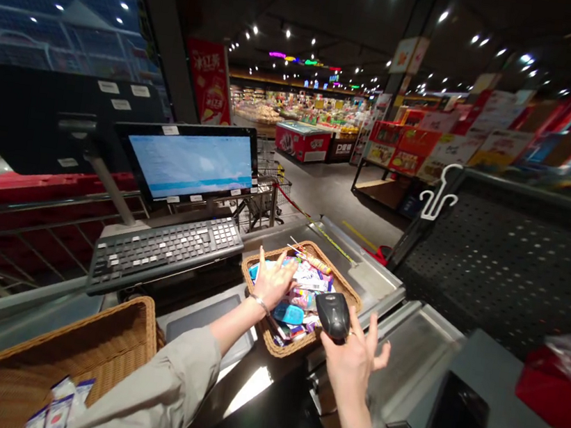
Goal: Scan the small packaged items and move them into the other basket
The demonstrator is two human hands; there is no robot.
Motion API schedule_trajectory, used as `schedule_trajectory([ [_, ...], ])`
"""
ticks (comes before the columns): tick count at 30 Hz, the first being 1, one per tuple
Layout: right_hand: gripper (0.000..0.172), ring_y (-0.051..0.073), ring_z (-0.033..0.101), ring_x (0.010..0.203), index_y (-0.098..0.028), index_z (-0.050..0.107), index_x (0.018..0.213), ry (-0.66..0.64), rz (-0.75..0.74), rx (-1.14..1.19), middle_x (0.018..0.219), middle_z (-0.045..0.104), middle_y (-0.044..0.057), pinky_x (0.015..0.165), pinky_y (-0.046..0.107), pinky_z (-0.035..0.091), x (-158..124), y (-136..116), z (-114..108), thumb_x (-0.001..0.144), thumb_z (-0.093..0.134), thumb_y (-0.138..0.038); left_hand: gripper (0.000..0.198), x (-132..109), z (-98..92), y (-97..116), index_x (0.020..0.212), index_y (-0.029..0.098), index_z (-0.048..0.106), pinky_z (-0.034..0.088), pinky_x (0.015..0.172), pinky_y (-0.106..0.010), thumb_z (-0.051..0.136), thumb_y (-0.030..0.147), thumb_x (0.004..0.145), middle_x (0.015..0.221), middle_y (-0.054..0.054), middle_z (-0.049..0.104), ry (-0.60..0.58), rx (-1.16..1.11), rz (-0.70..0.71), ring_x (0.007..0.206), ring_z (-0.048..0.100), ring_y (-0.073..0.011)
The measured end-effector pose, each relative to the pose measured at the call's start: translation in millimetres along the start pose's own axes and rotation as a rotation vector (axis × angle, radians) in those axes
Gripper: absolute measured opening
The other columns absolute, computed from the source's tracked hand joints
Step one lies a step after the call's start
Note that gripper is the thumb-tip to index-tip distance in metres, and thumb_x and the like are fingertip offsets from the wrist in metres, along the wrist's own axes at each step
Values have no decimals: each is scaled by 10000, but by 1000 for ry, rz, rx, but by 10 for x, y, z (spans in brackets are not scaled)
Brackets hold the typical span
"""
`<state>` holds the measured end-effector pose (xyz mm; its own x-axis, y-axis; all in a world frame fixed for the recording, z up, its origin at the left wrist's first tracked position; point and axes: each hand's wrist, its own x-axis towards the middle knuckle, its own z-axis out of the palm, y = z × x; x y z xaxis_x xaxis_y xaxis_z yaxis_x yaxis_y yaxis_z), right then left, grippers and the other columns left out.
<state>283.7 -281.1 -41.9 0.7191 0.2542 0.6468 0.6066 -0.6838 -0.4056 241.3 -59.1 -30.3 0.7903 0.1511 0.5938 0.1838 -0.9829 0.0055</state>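
My left hand (274, 284) reaches over a wicker basket (274, 346) with its fingers stretched and spread, touching or just above the small packets inside. In that basket lie several colourful wrapped sweets, among them a blue packet (289, 313) and a stick-shaped orange one (317, 262). On the basket's right side, my right hand (352, 355) holds a black barcode scanner (334, 314) between thumb and forefinger, the other fingers sticking out. The scanner hides part of the basket's contents.
A keyboard (170, 249) and monitor (192, 160) stand to the left. At the lower left is a larger wicker basket (110, 349) with several small white packets (61, 403). A dark phone (457, 426) lies on the right-hand counter, beside a black perforated panel (510, 265).
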Motion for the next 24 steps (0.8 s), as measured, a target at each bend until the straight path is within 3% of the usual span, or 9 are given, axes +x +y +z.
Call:
schedule_trajectory([
  [5, 351, 331, 325, 1372, -193, 709, 851, -34, -14, 18, 1177, 675, 130, 1084, 600, 93, 6, -16, 76, 832, 501, -476, 356, -72, -104, -37, 1255, 217, 566, -152, 1093, -724, 536, 363, 931, 1254, -114, 664, 16, -3, -31, 1323, 474, -327],
  [10, 370, 336, 329, 1365, -187, 700, 903, -65, -58, 80, 1181, 671, 134, 1072, 614, 87, 22, -167, 189, 815, 503, -488, 354, -219, -320, -126, 1233, 220, 589, -91, 1113, -732, 511, 399, 938, 1235, -111, 677, 62, 31, -88, 1307, 494, -325],
  [16, 336, 336, 326, 1358, -205, 695, 896, -133, -145, 191, 1193, 666, 119, 1064, 597, 124, 67, -559, 278, 805, 516, -475, 328, -507, -647, -329, 1214, 224, 608, -62, 1135, -711, 502, 379, 944, 1217, -96, 688, 65, 129, -201, 1307, 499, -296],
  [19, 357, 329, 333, 1357, -207, 692, 985, -157, -212, 254, 1220, 650, 123, 1064, 578, 160, 49, -777, 317, 814, 522, -471, 323, -712, -824, -450, 1198, 226, 617, -32, 1144, -707, 506, 390, 943, 1218, -89, 688, 94, 178, -269, 1300, 507, -294],
  [24, 361, 336, 343, 1352, -207, 704, 969, -248, -300, 319, 1230, 649, 114, 1062, 566, 176, -41, -1093, 368, 834, 494, -468, 302, -1105, -1115, -611, 1150, 224, 642, -2, 1156, -694, 522, 401, 937, 1187, -80, 705, 125, 262, -385, 1267, 541, -289],
])
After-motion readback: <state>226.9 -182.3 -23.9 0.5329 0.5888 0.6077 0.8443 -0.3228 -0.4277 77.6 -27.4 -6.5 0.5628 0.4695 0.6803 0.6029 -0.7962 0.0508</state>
